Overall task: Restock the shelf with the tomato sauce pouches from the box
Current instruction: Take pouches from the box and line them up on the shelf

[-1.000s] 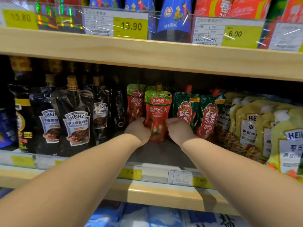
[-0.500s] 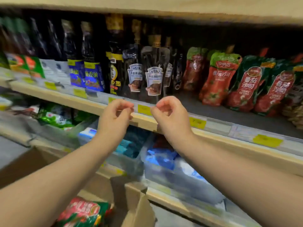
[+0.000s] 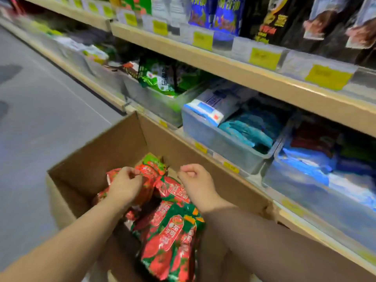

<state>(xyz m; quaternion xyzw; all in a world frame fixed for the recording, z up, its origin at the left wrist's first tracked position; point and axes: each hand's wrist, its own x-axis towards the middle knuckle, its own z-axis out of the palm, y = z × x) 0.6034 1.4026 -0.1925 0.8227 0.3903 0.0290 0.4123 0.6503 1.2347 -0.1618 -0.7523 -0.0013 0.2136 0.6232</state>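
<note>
grey aisle floor (image 3: 40,119) runs beside wooden shelves (image 3: 223,64). glossy red-and-green tomato sauce pouches (image 3: 168,231) lie heaped in an open cardboard box (image 3: 101,155) on it. left hand (image 3: 125,186) curls against one pouch, grip unclear; right hand (image 3: 195,184) hovers curled, holding nothing. clear bins (image 3: 219,139) on the low shelf hold blue packets (image 3: 244,131).

Brown cardboard box (image 3: 97,159): one. Red-and-green tomato sauce pouches (image 3: 168,231) heaped inside: at least five, the pile too blurred for a firmer count. Clear plastic bins (image 3: 213,139): three. Bare hands: two, left hand (image 3: 125,186) and right hand (image 3: 195,182).
</note>
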